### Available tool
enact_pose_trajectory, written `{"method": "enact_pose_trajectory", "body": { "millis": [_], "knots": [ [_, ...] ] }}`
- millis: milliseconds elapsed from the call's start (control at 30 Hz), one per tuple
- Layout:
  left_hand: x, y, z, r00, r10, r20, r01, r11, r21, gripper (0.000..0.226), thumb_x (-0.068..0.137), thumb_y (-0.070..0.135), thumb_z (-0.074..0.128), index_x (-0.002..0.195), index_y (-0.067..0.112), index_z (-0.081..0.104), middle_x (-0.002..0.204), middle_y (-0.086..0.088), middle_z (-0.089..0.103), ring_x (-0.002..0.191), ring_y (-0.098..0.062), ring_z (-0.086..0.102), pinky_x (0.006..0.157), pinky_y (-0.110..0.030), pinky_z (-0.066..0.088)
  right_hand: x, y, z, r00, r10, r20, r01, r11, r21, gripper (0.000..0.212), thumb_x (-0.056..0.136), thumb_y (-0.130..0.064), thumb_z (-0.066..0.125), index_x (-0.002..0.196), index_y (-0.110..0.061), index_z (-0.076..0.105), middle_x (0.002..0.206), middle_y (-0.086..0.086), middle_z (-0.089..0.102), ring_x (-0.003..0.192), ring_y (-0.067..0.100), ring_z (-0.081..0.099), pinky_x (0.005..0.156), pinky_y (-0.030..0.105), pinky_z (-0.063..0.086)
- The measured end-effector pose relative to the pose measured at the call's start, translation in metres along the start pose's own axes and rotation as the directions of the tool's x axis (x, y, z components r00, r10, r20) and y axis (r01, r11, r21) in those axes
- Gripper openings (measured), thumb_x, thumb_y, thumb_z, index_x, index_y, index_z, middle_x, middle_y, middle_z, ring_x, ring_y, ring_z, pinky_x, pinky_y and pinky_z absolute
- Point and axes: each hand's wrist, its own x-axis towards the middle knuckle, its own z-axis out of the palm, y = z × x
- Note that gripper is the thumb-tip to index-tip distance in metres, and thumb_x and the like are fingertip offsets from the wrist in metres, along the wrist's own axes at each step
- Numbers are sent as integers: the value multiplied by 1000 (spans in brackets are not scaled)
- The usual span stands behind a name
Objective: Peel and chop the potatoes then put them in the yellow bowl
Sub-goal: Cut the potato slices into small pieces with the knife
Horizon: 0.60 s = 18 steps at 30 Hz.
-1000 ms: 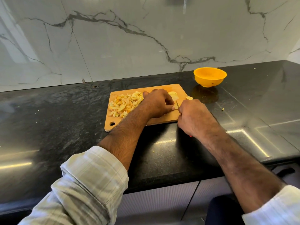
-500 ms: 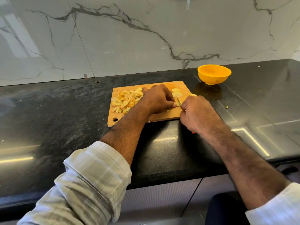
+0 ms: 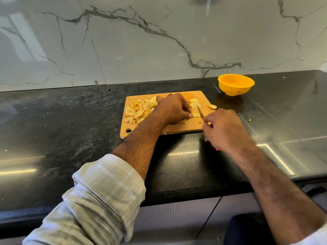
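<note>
— Item one, the potato: where do we log it?

— On the wooden cutting board (image 3: 177, 129). We count a heap of chopped potato pieces (image 3: 139, 110) on the board's left half, a few larger slices (image 3: 194, 103) toward its far right corner, and one slice (image 3: 212, 106) at the right edge. Our left hand (image 3: 172, 108) sits curled over the middle of the board, fingertips pressed down on a small piece (image 3: 195, 114) just beside the blade.

— Item two, the knife?

— Our right hand (image 3: 224, 129) is clenched around the handle. The knife (image 3: 200, 112) points away from us, tip among the slices, blade right next to the left fingertips. A bit of red shows beneath the right hand.

— Item three, containers?

— One yellow bowl (image 3: 236, 84), upright on the black counter (image 3: 70, 129), beyond the board's far right corner and apart from it. We see no potato inside it. One small scrap (image 3: 249, 120) lies on the counter right of the board.
</note>
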Motion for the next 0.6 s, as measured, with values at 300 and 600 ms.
{"method": "enact_pose_trajectory", "body": {
  "millis": [300, 600],
  "knots": [
    [-1, -18, -10, 969, -11, -245, 0, 999, -42, 16, 97, 47, 72, 100, 33, 79, 97, 24, 67, 101, -5, 55, 107, -49, 28, 8, -11, 6, 991, 70, 115, -78, 995, 59, 23, 93, -33, 68, 113, -22, 75, 97, 1, 67, 81, 17, 63, 60, 25, 50],
    [10, -27, -21, 957, -50, -286, 21, 994, -106, 12, 96, 40, 75, 104, 33, 79, 100, 21, 73, 100, -5, 64, 108, -58, 44, 25, -17, -2, 999, -9, 50, 5, 996, 85, 27, 90, -36, 70, 113, -24, 74, 104, 0, 68, 82, 16, 62, 58, 24, 46]
  ]
}}
